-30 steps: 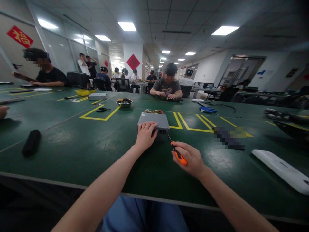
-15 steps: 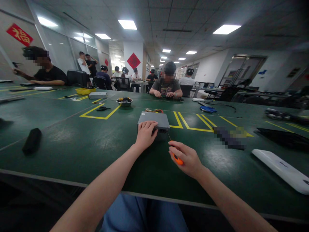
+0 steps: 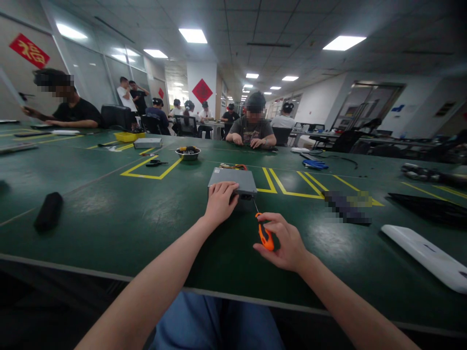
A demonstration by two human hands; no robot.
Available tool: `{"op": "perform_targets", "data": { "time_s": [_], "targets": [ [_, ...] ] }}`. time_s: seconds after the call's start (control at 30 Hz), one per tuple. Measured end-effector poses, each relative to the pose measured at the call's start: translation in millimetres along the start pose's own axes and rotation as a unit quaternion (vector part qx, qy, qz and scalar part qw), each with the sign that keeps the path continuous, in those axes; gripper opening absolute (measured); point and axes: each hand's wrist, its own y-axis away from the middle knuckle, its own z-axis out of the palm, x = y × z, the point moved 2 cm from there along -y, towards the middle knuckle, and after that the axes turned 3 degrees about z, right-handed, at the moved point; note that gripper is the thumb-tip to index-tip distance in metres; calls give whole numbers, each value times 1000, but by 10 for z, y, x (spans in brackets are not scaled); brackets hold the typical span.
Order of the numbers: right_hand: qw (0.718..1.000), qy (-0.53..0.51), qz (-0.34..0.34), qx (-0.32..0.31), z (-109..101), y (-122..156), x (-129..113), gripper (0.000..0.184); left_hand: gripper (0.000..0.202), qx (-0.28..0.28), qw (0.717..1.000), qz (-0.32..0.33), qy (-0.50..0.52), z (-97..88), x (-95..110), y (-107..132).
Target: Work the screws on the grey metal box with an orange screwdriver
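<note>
A grey metal power supply unit (image 3: 239, 178) sits on the green table, its socket side facing me and coloured cables behind it. My left hand (image 3: 220, 203) grips its near left part, fingers over the top and thumb at the front edge. An orange and black screwdriver (image 3: 266, 240) is in my right hand (image 3: 286, 242), held loosely between the fingertips with the thumb apart below the handle. Its thin shaft points up to the unit's front right corner; whether the tip sits in a screw is too small to tell.
Beyond the unit stands a metal bowl (image 3: 188, 154) of small items. To the right lie a white elongated case (image 3: 425, 255), a dark blurred object (image 3: 346, 206) and a blue cable bundle (image 3: 314, 165). A black block (image 3: 48, 211) lies left. A person (image 3: 252, 127) sits opposite.
My right hand's fingers have loosened and spread around the screwdriver, showing more of its handle. My left hand and the power supply unit have stayed in place.
</note>
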Motion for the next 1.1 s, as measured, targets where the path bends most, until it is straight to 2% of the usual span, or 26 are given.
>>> {"op": "perform_targets", "data": {
  "time_s": [0.13, 0.37, 0.43, 0.5, 0.57, 0.63, 0.73, 0.87, 0.97, 1.1],
  "targets": [
    [999, -24, 19, -30, -27, 14, -18, 24, 28, -1, 1000, 0, -1, -6, 0, 3],
    [989, -11, -22, -149, -128, 96, 44, 37, 27, -1, 1000, 2, -1, 4, -12, 1],
    [990, -4, -46, -134, -139, 105, 74, 36, 28, -2, 1000, 1, -1, 3, -11, -2],
    [996, 5, -55, -76, -135, 96, 89, 34, 29, -6, 1000, 0, -2, 1, -7, -4],
    [999, 2, -36, -10, -112, 80, 89, 31, 30, -7, 1000, -2, -2, -3, -3, -2],
    [1000, -13, -11, 21, -70, 71, 79, 29, 29, -6, 1000, -1, -1, -8, 0, 1],
    [1000, -27, -9, -12, -8, 86, 49, 35, 28, -2, 1000, 0, -2, -13, 3, 6],
    [995, 27, -63, -77, 21, 105, -11, 35, 28, -2, 1000, -2, -2, -11, 7, 7],
    [993, 45, -82, -70, 37, 86, -47, 32, 28, -4, 1000, -4, -2, -5, 7, 7],
    [998, -36, -52, -27, 74, 78, -37, 38, 28, -2, 1000, -1, -2, 1, 0, 7]
  ]
}}
